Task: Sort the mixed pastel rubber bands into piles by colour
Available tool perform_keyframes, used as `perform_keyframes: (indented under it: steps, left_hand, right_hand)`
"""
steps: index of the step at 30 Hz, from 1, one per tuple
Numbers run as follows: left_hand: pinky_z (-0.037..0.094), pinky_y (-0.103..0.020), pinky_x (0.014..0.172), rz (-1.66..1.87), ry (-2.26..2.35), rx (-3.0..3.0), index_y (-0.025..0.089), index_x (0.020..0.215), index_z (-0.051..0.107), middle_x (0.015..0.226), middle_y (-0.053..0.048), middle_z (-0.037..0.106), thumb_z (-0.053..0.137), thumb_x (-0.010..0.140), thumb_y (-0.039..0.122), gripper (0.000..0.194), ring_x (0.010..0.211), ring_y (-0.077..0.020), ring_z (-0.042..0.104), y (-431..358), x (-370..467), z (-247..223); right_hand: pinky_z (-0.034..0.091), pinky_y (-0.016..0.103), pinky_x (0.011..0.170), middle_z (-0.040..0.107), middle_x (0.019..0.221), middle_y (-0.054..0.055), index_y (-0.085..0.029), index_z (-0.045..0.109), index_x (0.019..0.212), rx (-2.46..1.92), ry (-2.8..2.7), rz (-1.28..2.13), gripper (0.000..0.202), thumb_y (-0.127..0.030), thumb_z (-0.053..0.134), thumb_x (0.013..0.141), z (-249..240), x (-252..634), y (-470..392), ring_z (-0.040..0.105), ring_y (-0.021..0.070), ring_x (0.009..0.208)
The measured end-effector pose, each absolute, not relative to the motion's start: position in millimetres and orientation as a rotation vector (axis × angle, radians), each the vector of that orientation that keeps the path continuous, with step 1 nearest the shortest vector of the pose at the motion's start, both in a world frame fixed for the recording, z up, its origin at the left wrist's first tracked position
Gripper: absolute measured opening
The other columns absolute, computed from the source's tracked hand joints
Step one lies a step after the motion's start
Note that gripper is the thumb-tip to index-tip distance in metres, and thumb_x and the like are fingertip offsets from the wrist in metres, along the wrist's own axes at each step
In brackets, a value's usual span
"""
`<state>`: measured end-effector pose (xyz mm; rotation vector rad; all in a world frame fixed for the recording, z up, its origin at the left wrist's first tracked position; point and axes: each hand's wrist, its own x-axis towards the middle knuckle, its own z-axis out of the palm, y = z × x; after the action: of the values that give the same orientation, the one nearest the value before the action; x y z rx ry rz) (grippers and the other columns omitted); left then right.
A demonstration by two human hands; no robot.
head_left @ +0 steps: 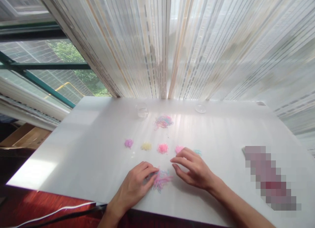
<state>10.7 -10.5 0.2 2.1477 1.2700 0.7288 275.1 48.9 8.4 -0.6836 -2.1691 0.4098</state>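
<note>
A mixed pile of thin coloured loops, which look like small rubber bands [162,180], lies near the table's front edge. At its left side my left hand [137,180] rests with thumb and index finger pinched together on some strands. My right hand [190,169] hovers right of the pile, thumb and fingers apart, with nothing visible between them. Beyond the hands runs a row of sorted heaps: purple [129,143], yellow [146,146], coral pink [162,148], light pink [179,149] and blue-green [197,152]. My right hand partly covers the last two.
Farther back lies another mixed heap of bands [164,121]. A clear round container [142,110] and a clear lid-like disc [200,108] stand near the curtain [157,51]. A blurred-out flat item [270,178] is on the right of the white table [98,133].
</note>
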Motion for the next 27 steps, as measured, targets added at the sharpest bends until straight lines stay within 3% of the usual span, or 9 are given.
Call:
perform_keyframes:
  steps: [9,17,27]
  left_hand:
    - [0.056,-0.025,0.076,0.827,1.274,2.093,0.023,0.111,0.072,0.093,-0.002,0.076,0.059,0.103,0.018,0.016,0.083,-0.0153,0.071,-12,11,1]
    - [0.056,-0.025,0.075,0.864,1.293,2.062,0.023,0.111,0.073,0.093,-0.001,0.076,0.061,0.103,0.019,0.014,0.077,-0.0132,0.069,-11,11,1]
    - [0.057,-0.023,0.075,0.850,1.294,2.014,0.025,0.111,0.073,0.096,0.000,0.078,0.064,0.100,0.017,0.016,0.079,-0.0122,0.070,-19,12,4]
  right_hand:
    - [0.048,0.032,0.069,0.069,0.091,0.007,-0.017,0.069,0.113,-0.626,-2.424,0.680,0.018,-0.029,0.061,0.102,-7,260,32,0.058,0.0200,0.078]
    - [0.045,0.031,0.067,0.067,0.083,0.005,-0.018,0.069,0.098,-0.644,-2.463,0.710,0.013,-0.018,0.056,0.101,-9,256,30,0.054,0.0187,0.074]
    - [0.048,0.029,0.067,0.069,0.084,0.006,-0.018,0.070,0.101,-0.676,-2.350,0.799,0.015,-0.017,0.055,0.102,-12,260,33,0.060,0.0185,0.076]
